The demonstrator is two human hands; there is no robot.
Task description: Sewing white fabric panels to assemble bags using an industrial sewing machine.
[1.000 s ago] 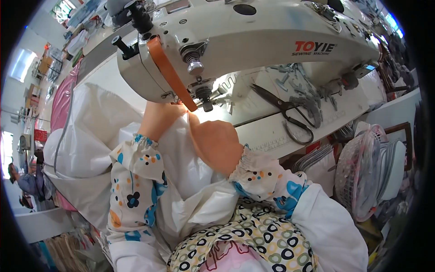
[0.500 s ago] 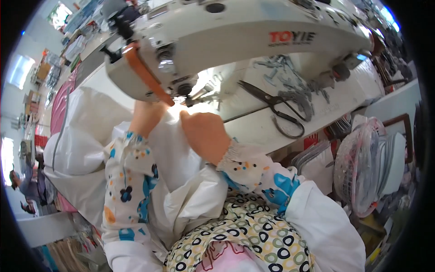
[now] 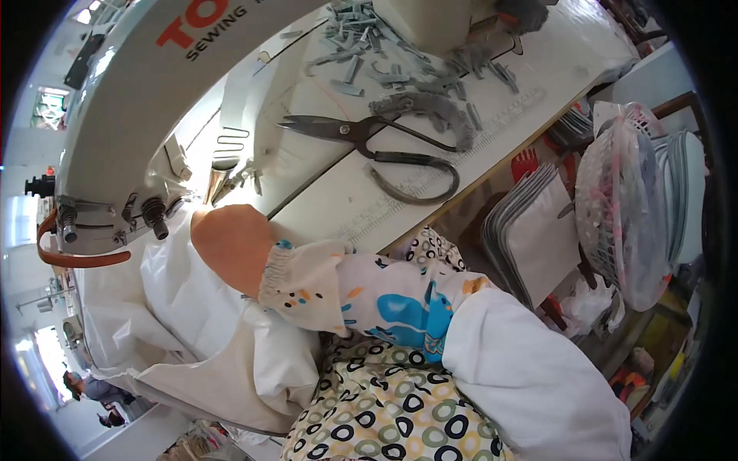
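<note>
My right hand [image 3: 232, 242], in a patterned sleeve cover, is curled against the white, smooth sheet material [image 3: 184, 288] beside the needle area of a sewing machine [image 3: 115, 131]. Its fingers look bent down and closed on the sheet, though the tips are mostly hidden. The sheet hangs in folds over the table's near left side and my lap. My left hand is out of the picture. Black-handled scissors [image 3: 346, 131] lie on the machine table beyond my right hand, blades pointing left.
Several small grey strips [image 3: 350, 71] lie scattered under the machine arm, with a dark grey curved bundle [image 3: 430, 111] by the scissors. Right of the table are stacked grey-edged white pieces [image 3: 530, 230] and a plastic-wrapped basket [image 3: 611, 207]. Another person [image 3: 96, 389] is far off at left.
My view has swung to the right, so the machine and scissors appear farther left. My left hand, earlier at the sheet near the needle, has dropped out of view. My right hand stays by the needle.
</note>
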